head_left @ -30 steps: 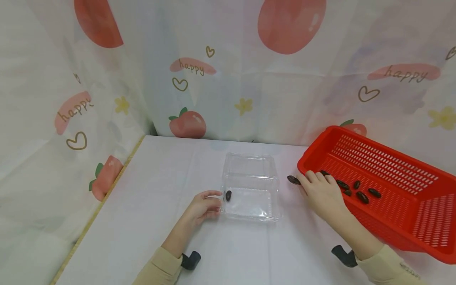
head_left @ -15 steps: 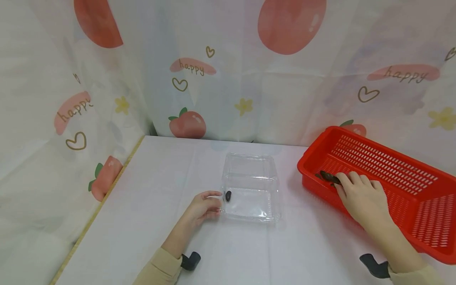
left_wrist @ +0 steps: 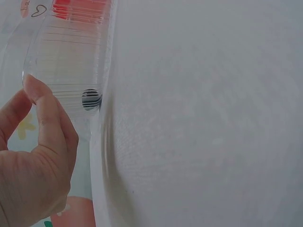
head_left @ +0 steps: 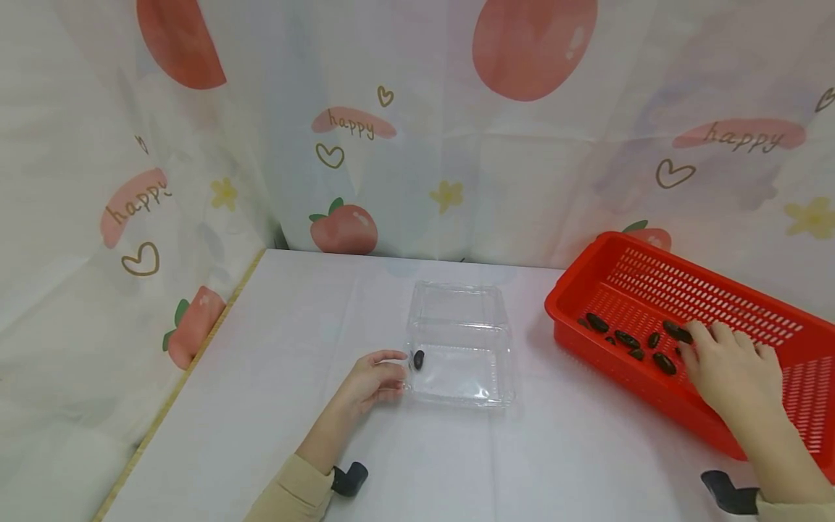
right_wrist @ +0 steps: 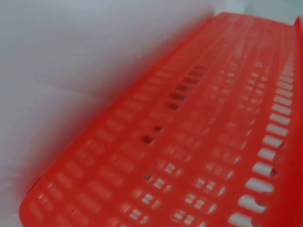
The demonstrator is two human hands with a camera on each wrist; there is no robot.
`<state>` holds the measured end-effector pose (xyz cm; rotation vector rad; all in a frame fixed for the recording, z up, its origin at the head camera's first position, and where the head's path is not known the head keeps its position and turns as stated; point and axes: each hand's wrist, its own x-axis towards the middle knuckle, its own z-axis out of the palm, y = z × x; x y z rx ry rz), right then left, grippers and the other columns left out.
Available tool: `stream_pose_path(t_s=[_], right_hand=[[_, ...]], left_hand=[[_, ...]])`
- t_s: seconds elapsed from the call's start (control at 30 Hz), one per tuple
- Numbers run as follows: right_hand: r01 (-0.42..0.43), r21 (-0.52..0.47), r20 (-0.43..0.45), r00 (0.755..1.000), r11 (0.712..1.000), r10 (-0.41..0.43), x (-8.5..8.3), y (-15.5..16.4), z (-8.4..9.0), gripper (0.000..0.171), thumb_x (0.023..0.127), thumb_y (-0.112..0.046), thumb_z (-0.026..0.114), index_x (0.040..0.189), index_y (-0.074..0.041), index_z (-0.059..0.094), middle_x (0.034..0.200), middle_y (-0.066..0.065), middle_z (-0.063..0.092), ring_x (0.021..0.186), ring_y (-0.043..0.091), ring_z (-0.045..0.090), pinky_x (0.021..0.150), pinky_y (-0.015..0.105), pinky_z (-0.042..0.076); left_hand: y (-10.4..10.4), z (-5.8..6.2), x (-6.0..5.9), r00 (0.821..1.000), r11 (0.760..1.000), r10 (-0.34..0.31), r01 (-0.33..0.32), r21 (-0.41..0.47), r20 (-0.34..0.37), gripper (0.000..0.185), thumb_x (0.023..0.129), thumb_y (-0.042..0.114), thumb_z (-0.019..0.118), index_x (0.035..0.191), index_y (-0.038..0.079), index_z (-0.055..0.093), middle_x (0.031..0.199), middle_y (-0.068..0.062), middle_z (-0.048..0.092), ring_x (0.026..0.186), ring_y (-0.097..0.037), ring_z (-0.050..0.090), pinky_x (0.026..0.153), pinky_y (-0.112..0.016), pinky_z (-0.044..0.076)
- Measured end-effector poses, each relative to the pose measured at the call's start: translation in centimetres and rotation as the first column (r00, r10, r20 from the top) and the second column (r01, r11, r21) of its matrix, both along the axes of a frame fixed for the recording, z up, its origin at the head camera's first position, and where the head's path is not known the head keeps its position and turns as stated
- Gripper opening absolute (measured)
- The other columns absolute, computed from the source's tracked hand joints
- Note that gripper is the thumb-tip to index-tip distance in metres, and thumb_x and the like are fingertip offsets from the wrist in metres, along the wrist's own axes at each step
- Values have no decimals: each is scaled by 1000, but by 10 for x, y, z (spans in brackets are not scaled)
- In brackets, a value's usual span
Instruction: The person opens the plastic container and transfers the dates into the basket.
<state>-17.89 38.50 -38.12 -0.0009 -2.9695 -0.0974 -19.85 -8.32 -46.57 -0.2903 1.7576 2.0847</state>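
Note:
A clear plastic container point(head_left: 459, 319) stands open at the table's middle, with one dark oval piece point(head_left: 418, 359) inside by its left wall. My left hand point(head_left: 375, 380) holds that wall, thumb at the rim and fingers curled. The left wrist view shows the thumb point(left_wrist: 47, 123) against the ribbed container point(left_wrist: 71, 56) beside the dark piece point(left_wrist: 91, 99). A red slotted basket point(head_left: 717, 304) at the right holds several dark pieces point(head_left: 664, 362). My right hand point(head_left: 730, 370) lies inside it, fingers spread flat, fingertips touching one piece point(head_left: 678, 332). The right wrist view shows only the basket point(right_wrist: 189, 142).
A white cloth covers the table point(head_left: 293, 326). Printed curtains point(head_left: 417, 145) close off the back and left sides. The table's wooden left edge point(head_left: 196, 355) runs diagonally. The basket tilts toward the right front corner.
My right hand lifted a dark piece from the table beside the basket, left it in the basket's near-left end, then slid right over the other pieces. The left hand stayed still.

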Motion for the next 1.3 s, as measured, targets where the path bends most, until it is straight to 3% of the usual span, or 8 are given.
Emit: stream_pose_path(t_s=[0.37, 0.67, 0.9, 1.0, 1.07, 1.3], right_hand=[[217, 50, 112, 969, 975, -222, -2, 39, -13, 48, 81, -13, 64, 114, 7, 36, 104, 35, 38, 95, 51, 35, 82, 67, 32], [243, 57, 199, 948, 968, -250, -3, 58, -24, 51, 79, -14, 66, 115, 7, 35, 101, 36, 38, 91, 51, 35, 81, 66, 33], [236, 53, 233, 942, 970, -241, -5, 62, -27, 51, 79, -14, 65, 115, 7, 36, 105, 37, 36, 94, 53, 34, 84, 68, 31], [240, 52, 250, 937, 969, -246, -5, 62, -27, 52, 80, -15, 64, 117, 8, 35, 108, 37, 35, 96, 53, 33, 86, 69, 30], [243, 50, 253, 935, 969, -248, -5, 62, -26, 53, 81, -15, 64, 119, 8, 34, 108, 38, 34, 97, 53, 32, 86, 69, 30], [246, 35, 205, 947, 969, -248, -4, 56, -22, 52, 80, -13, 64, 118, 7, 34, 109, 38, 34, 97, 53, 32, 87, 69, 29]], left_hand=[[0, 0, -1, 1000, 1000, 6, -6, -3, 5, 36, 82, -3, 58, 118, -5, 53, 76, -3, 60, 61, -11, 58, 55, -21, 52], [-2, 5, 1, 1000, 999, -25, 25, 28, 4, 41, 83, -3, 57, 122, -8, 48, 74, -1, 59, 61, -10, 58, 55, -21, 52], [-1, 26, 10, 999, 998, -47, 47, 28, -2, 41, 83, -5, 54, 123, -11, 45, 74, -1, 58, 61, -9, 57, 57, -20, 52], [-1, 29, 12, 999, 999, -41, 41, 28, -2, 41, 83, -5, 54, 122, -11, 45, 74, -1, 58, 61, -9, 57, 57, -20, 52], [-1, 27, 11, 999, 999, -41, 41, 28, -3, 41, 83, -5, 54, 122, -11, 45, 74, -1, 58, 61, -9, 58, 57, -20, 52], [-1, 2, 1, 1000, 1000, -12, 12, 22, 1, 40, 83, -4, 56, 122, -7, 49, 75, -2, 59, 60, -10, 58, 55, -21, 53]])
